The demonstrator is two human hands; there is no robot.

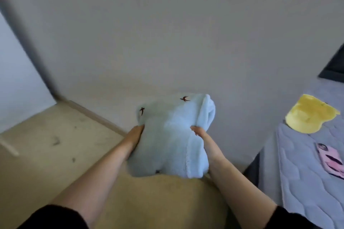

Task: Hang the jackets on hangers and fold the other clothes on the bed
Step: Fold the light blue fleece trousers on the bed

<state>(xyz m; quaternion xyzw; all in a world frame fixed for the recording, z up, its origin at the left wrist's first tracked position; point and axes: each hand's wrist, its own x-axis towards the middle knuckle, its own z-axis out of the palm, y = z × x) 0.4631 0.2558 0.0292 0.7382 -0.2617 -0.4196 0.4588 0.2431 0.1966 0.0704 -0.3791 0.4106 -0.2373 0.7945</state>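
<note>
blue garment [173, 141]: light blue fleece, folded into a thick bundle, 2 small dark bird motifs on its upper part; held in the air over the floor, left of the bed and clear of it.
left hand [135, 134]: on the side of the blue garment farther from the bed; palm against the fleece, fingers hidden behind it, so I cannot tell the grip.
right hand [200, 133]: on the side nearer the bed; fingers curled over a fold, pinching it.
bed [301, 173]: grey quilted cover.
yellow garment [310, 115]: lies on the bed, far end.
pink garment [329, 160]: on the bed, nearer the person, apart from the yellow garment.
floor [55, 145]: beige, scuffed, left of the bed.
</note>
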